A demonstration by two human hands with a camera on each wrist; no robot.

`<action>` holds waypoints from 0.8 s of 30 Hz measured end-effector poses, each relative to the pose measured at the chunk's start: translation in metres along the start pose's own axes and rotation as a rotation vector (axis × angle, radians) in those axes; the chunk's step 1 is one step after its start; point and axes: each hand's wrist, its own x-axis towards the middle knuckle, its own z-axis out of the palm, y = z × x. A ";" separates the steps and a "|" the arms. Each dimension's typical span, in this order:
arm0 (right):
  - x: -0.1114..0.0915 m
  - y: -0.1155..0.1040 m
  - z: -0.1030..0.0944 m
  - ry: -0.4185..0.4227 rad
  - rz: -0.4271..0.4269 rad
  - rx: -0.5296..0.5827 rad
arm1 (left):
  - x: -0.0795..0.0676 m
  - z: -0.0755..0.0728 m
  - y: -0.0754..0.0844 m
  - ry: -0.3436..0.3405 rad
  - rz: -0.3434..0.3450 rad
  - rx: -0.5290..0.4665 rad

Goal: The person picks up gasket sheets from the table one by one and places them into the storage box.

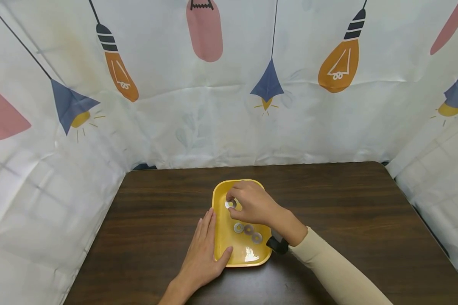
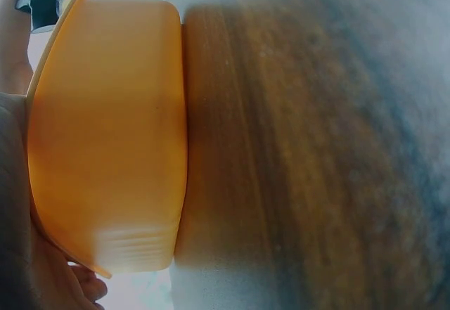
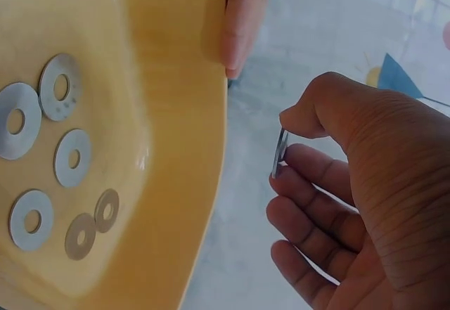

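A yellow tray (image 1: 224, 239) with raised walls lies on the table, flat metal washers inside it. Along its left side my left hand (image 1: 200, 250) rests with straight fingers, the thumb over the rim near the front corner. In the left wrist view the tray's outer wall (image 2: 105, 134) is beside the palm. Over the far half of the tray, my right hand (image 1: 253, 205) pinches a thin metal washer (image 3: 280, 152) between thumb and index finger, edge-on in the right wrist view. Several loose washers (image 3: 72, 157) lie flat on the tray bottom, two of them smaller and darker.
The dark wood-grain table (image 1: 347, 220) extends on both sides of the tray. Behind it hangs a white curtain (image 1: 229, 127) printed with lamps and bulbs. A black strap device (image 1: 277, 245) on the right wrist overlaps the tray's right rim in the head view.
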 end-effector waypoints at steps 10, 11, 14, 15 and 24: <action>0.003 -0.002 0.000 -0.016 -0.008 -0.010 | -0.001 0.002 -0.001 0.000 0.001 -0.002; 0.003 -0.002 0.000 -0.017 -0.010 -0.011 | -0.001 0.002 -0.001 -0.001 0.001 -0.004; 0.004 -0.002 0.001 -0.016 -0.018 -0.007 | -0.001 0.002 -0.001 -0.002 0.002 -0.004; 0.004 -0.002 0.001 -0.016 -0.019 -0.005 | -0.001 0.002 -0.001 -0.001 0.001 -0.001; 0.006 -0.005 0.000 -0.056 0.015 -0.003 | 0.000 -0.001 -0.001 -0.020 -0.013 -0.004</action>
